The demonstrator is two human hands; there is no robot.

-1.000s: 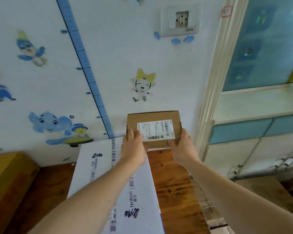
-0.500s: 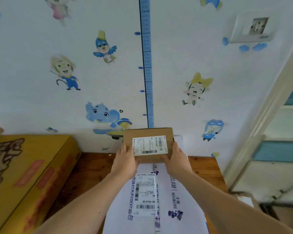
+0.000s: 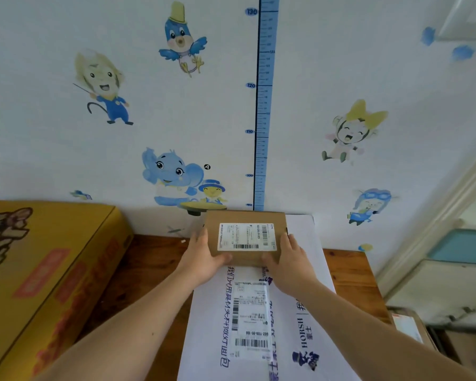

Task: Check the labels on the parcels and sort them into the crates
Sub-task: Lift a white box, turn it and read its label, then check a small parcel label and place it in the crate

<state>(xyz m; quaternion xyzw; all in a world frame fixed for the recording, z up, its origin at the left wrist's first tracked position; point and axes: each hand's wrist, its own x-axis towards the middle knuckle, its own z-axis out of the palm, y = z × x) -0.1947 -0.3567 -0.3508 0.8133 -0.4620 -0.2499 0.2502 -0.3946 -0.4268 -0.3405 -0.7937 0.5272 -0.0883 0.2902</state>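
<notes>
A small brown cardboard parcel (image 3: 245,221) with a white barcode label faces me, over the far end of a large white box (image 3: 305,312). My left hand (image 3: 204,257) grips its left side and my right hand (image 3: 289,259) grips its right side, thumbs at the parcel's near edge. The white box carries blue print and its own shipping label (image 3: 252,317), and lies on the wooden table (image 3: 149,268). Whether the small parcel rests on the white box or is held just above it cannot be told.
A big yellow carton (image 3: 47,270) fills the left side of the table. Another small labelled parcel (image 3: 408,325) sits low at the right, beyond the table edge. A wall with cartoon stickers and a blue height ruler (image 3: 264,105) stands right behind.
The view swung left, bringing the yellow carton and the white box's label into sight. Both hands kept hold of the small parcel, now centred over the white box's far end.
</notes>
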